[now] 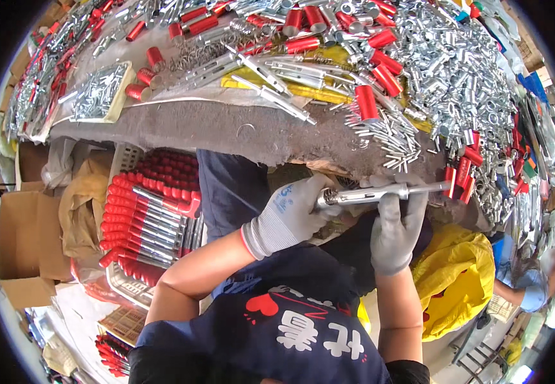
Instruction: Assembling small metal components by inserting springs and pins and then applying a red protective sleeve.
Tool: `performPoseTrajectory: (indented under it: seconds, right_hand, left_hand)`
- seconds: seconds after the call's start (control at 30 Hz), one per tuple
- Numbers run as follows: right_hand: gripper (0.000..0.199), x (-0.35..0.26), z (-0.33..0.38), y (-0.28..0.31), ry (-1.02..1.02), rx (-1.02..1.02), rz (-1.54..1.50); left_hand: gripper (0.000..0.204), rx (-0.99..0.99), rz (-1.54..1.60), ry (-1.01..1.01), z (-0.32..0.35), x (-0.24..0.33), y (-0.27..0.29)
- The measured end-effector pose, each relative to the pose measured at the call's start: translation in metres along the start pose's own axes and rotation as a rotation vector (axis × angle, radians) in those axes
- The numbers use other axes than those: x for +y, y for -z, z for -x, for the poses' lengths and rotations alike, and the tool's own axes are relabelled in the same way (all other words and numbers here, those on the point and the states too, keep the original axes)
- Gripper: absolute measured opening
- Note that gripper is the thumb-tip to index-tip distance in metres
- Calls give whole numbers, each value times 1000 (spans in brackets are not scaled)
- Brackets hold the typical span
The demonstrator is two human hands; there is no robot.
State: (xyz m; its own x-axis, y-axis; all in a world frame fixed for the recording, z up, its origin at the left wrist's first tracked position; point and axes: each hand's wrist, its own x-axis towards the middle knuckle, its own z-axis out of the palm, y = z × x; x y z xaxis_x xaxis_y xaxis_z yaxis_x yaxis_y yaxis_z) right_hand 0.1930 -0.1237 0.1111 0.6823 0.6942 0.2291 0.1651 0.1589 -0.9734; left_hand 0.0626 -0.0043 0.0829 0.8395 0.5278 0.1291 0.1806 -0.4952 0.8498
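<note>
A slotted silver metal tube [367, 195] lies level between my hands, in front of the table edge. My left hand [298, 211], in a grey glove, is closed at its left end, where a coil spring [331, 197] shows by the fingertips. My right hand [394, 233], gloved too, has its thumb and fingers closed around the tube's right end. From that end a slimmer rod [430, 187] sticks out to the right, toward small red cylinders [463, 176] on the table. The left fingertips are partly hidden behind the hand.
The cloth-covered table [181, 121] bears red sleeves [366, 102], thin pins [389, 137], slotted tubes [277, 99] and a heap of small metal parts [450, 70]. At left stand a white crate [119, 278] of red-handled tools and a cardboard box [24, 240]. A yellow bag [457, 275] and another person [533, 288] are at right.
</note>
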Motion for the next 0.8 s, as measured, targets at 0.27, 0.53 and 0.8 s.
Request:
performPoseTrajectory:
  seconds: [0.27, 0.53, 0.8]
  right_hand:
    - [40, -20, -27, 2, -134, -138, -187]
    - [29, -21, -33, -7, -86, 54, -35]
    - [42, 6, -95, -2, -9, -3, 201]
  left_hand:
    - [31, -77, 233, 101, 6, -9, 30]
    - [25, 70, 26, -27, 21, -30, 29]
    - [24, 91, 517, 225, 23, -28, 33]
